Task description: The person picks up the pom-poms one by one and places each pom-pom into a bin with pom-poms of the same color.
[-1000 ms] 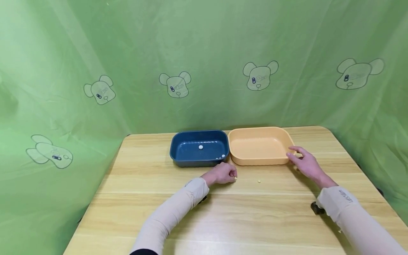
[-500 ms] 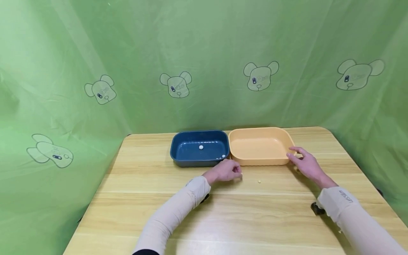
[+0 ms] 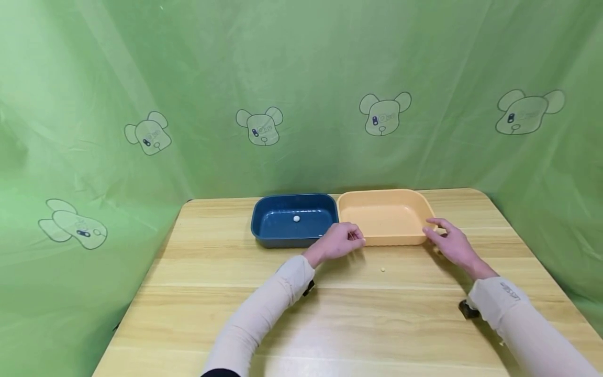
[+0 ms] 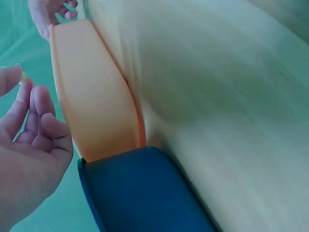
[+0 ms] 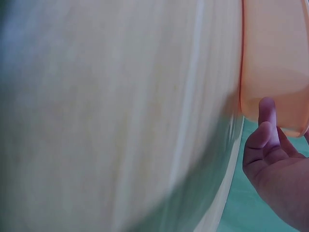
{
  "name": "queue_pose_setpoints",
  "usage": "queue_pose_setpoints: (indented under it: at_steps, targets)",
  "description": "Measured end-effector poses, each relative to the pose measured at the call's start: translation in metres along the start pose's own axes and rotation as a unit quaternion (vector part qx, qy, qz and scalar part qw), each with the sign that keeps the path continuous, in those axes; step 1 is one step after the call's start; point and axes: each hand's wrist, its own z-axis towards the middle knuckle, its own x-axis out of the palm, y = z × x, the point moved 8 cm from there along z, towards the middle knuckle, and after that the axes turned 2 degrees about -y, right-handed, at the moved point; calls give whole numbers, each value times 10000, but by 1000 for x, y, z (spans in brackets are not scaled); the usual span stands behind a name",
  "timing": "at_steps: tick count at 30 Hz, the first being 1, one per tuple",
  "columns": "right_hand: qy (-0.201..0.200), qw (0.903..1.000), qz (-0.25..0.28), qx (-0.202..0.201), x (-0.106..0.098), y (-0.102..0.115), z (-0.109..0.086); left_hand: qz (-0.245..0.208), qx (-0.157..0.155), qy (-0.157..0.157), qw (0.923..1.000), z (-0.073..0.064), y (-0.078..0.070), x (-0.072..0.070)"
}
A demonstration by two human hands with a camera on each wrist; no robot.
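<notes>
My left hand (image 3: 335,242) is over the touching ends of the two trays, near their front rims. Between its thumb and index fingertip it pinches a small pale yellow ball (image 4: 22,77), clearest in the left wrist view. At the right end of the orange tray (image 3: 393,241), my right hand (image 3: 453,245) holds the front corner, thumb and index at the rim; the right wrist view shows fingers against the outer wall. Another small yellow ball (image 3: 382,269) lies on the table in front of this tray. A white ball (image 3: 296,219) sits in the blue tray (image 3: 287,243).
The trays stand side by side at the back of the wooden table (image 3: 330,324). A green curtain (image 3: 311,162) with bear-head drawings hangs close behind them. Near the right forearm lies a tiny pale piece (image 3: 501,344). My left hand hides the blue tray's front right corner.
The left hand has lifted the small yellow ball from the table and moved up and right toward the orange tray's front rim. The right hand has stayed at the tray corner.
</notes>
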Motion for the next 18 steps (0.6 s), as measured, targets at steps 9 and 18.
queue_pose_setpoints:
  at_steps: [9, 18]
  targets:
    - [-34, 9999, -9, 112, -2, -4, 0, -398, -197, -403, 9982, 11, -5, -6]
    - [-40, 10000, -25, 70, -2, -2, -3, -187, -227, -835, 9961, 26, -7, -13]
